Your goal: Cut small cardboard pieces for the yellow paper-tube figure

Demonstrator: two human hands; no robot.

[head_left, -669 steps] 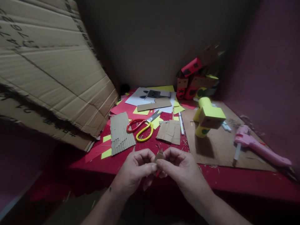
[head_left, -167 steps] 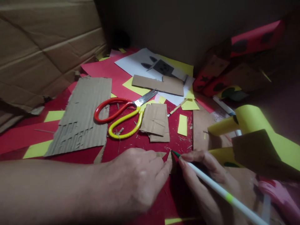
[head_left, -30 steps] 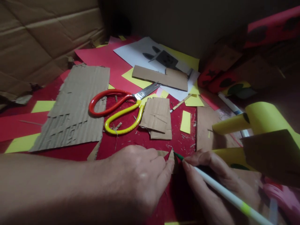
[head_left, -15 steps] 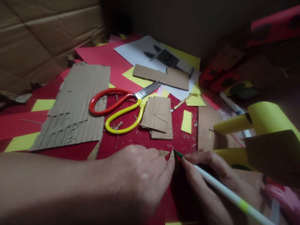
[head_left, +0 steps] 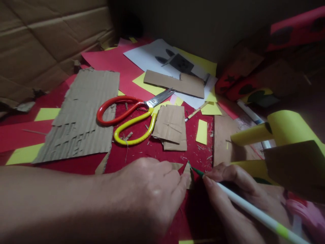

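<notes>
My left hand presses a small pointed cardboard piece onto the red surface, its fingers closed over most of it. My right hand grips a green-tipped felt pen with a white barrel, pinched close to the tip. The pen tip is beside the right edge of the cardboard point; whether it touches I cannot tell. Another cardboard tip shows beyond my left fingers. Just past my hands lie small stacked cardboard pieces and scissors with one red and one yellow handle, blades nearly closed.
A large corrugated cardboard sheet lies at left. Behind are a cardboard strip and white paper with a dark cut-out. Rolled yellow paper and a pink object stand at right. A cardboard wall rises back left.
My right hand and the felt pen have shifted slightly right and down, along the cardboard point's edge. More of the small cardboard piece shows. My left hand has stayed in place.
</notes>
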